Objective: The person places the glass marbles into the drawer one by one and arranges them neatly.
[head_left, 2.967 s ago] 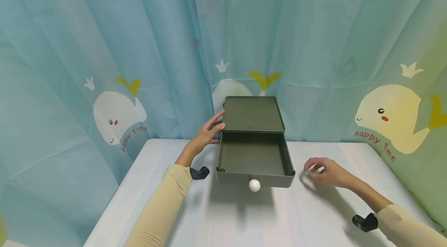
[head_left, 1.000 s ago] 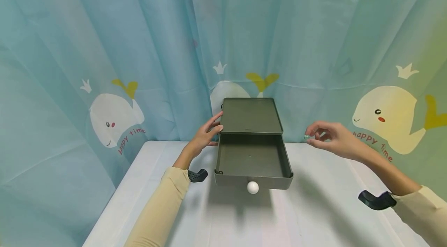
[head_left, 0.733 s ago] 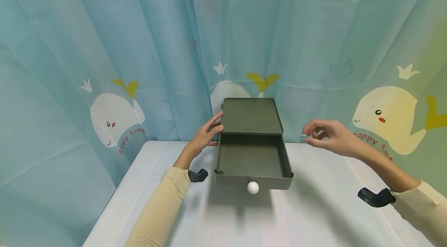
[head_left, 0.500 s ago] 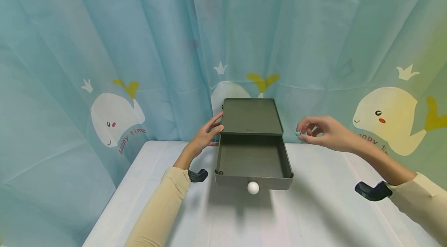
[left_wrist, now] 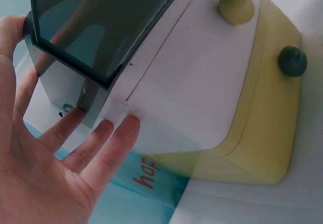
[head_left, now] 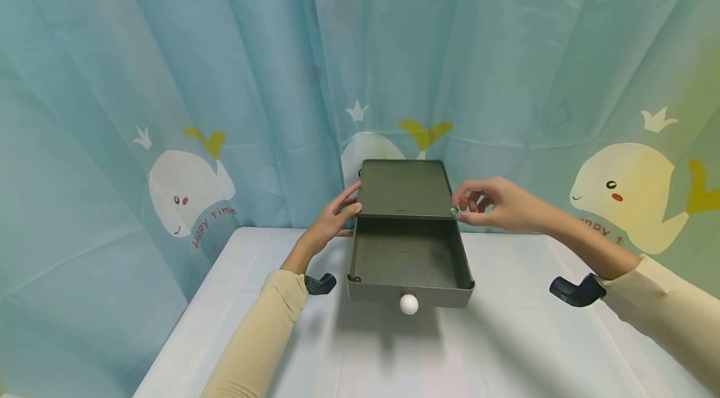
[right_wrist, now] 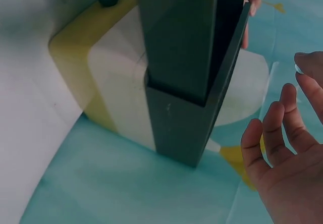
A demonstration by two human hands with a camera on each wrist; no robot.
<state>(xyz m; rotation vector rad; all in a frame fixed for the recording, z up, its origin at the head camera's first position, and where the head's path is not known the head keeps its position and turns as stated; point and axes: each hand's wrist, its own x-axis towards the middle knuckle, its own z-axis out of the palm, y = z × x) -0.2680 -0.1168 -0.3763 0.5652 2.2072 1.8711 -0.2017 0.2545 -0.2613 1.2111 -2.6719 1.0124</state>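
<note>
A dark green drawer [head_left: 406, 260] with a white round knob [head_left: 409, 304] is pulled out under the green top [head_left: 405, 189] of a drawer box. In the left wrist view, the white section [left_wrist: 192, 72] and yellow section [left_wrist: 267, 118] show below it. My left hand [head_left: 326, 223] rests on the box's left side, fingers spread, thumb at the top's edge. My right hand [head_left: 497, 204] pinches a small shiny green piece [head_left: 454, 211] between thumb and index finger, in front of the top's right front corner; its kind is too small to tell. The right wrist view shows the other fingers [right_wrist: 275, 133] loosely bent.
The box stands on a white table [head_left: 506, 335]. Directly behind hangs a blue-green curtain [head_left: 270, 92] with whale prints. A small dark loop [head_left: 356, 278] shows at the drawer's front left corner. Round knobs [left_wrist: 236, 7] stick out from the lower drawers.
My right hand has lifted the small green piece from near the table and carried it left to the box's right edge. The left hand has stayed on the box.
</note>
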